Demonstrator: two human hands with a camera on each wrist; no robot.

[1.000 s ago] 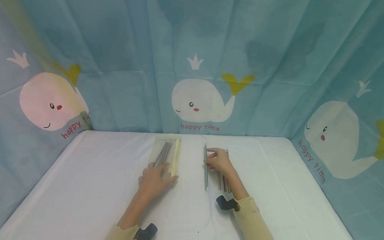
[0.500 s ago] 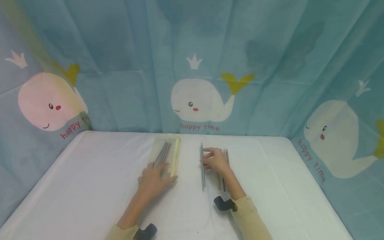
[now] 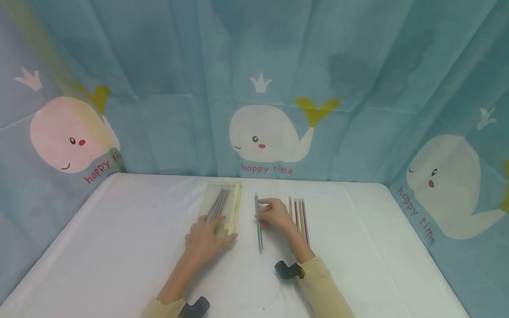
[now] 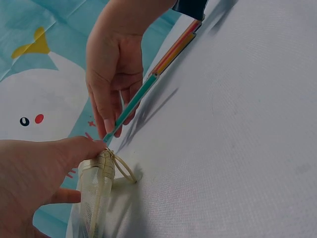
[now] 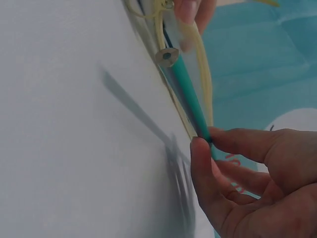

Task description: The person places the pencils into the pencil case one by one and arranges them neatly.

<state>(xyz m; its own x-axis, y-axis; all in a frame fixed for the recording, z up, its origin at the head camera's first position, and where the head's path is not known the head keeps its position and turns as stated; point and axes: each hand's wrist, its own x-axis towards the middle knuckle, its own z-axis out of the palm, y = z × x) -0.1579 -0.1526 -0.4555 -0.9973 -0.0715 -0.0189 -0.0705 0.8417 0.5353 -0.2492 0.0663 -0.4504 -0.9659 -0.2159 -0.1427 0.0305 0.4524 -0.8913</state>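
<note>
My right hand (image 3: pixel 277 217) pinches a turquoise pencil (image 5: pixel 187 91) between thumb and fingertips. In the right wrist view, the pencil's flat, unsharpened end points at the pouch. A see-through mesh pouch (image 3: pixel 234 206) with cream edging lies left of the pencil, and several dark pencils (image 3: pixel 217 205) show inside it. My left hand (image 3: pixel 205 241) lies over the pouch's near part and grips it, thumb along the cream edge. Up close in the left wrist view, the thumb is at the pouch's trimmed end (image 4: pixel 101 161), and the turquoise pencil overlaps the thumb tip.
Several red and yellowish pencils (image 3: pixel 299 209) lie side by side on the white tablecloth (image 3: pixel 361 247), partly behind my right wrist. A cream cord loop (image 4: pixel 128 171) hangs from the pouch. Blue curtain (image 3: pixel 167 137) with whale prints stands behind the table.
My right hand has carried the turquoise pencil leftward, closer to the pouch, uncovering more of the pencils on the right. My left hand has stayed on the pouch.
</note>
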